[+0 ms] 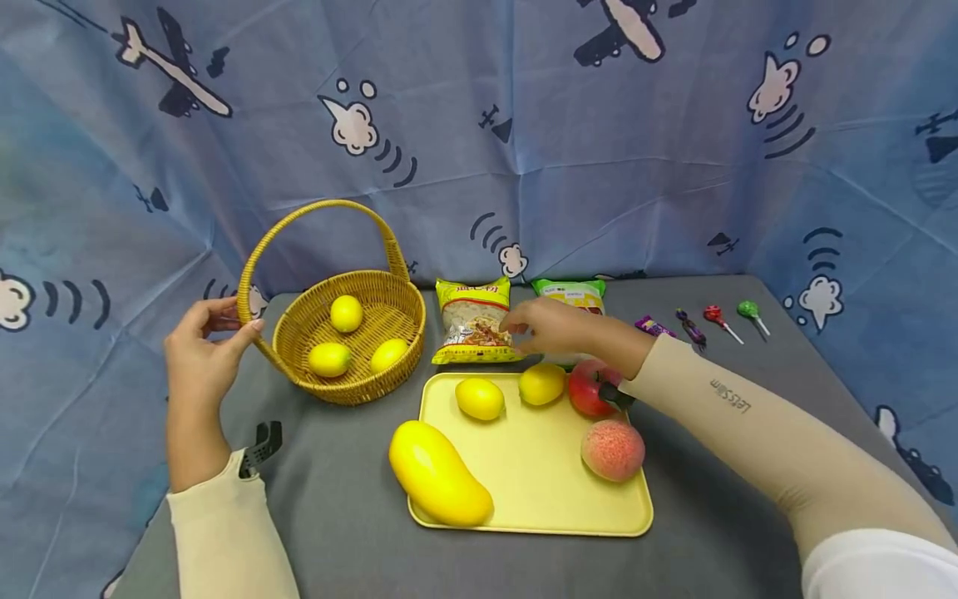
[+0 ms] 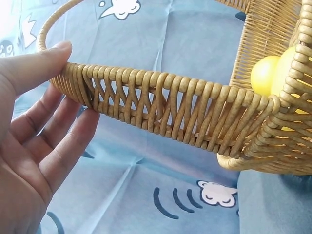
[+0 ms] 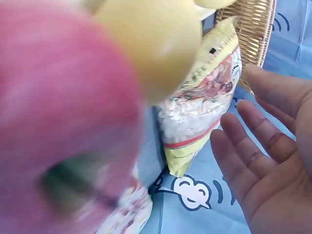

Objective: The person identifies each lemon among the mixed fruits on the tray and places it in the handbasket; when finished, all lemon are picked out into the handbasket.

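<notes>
My left hand (image 1: 205, 353) pinches the handle (image 2: 161, 100) of a yellow wicker basket (image 1: 299, 320), thumb on one side and fingers on the other. Three lemons (image 1: 329, 360) lie inside the basket. In the head view my right hand (image 1: 550, 326) reaches over the back of the tray, overlapping a yellow snack bag (image 1: 471, 320) and a green one (image 1: 572, 293). Its fingers (image 3: 248, 168) are spread and hold nothing, close beside the yellow bag in the right wrist view.
A pale yellow tray (image 1: 535, 482) carries a mango (image 1: 437, 474), two lemons (image 1: 480, 398), a red apple (image 1: 590, 387) and a peach (image 1: 613, 450). Wrapped candies (image 1: 690, 327) and lollipops (image 1: 748, 309) lie at the back right. A patterned curtain (image 1: 449, 125) hangs behind the grey table (image 1: 337, 516).
</notes>
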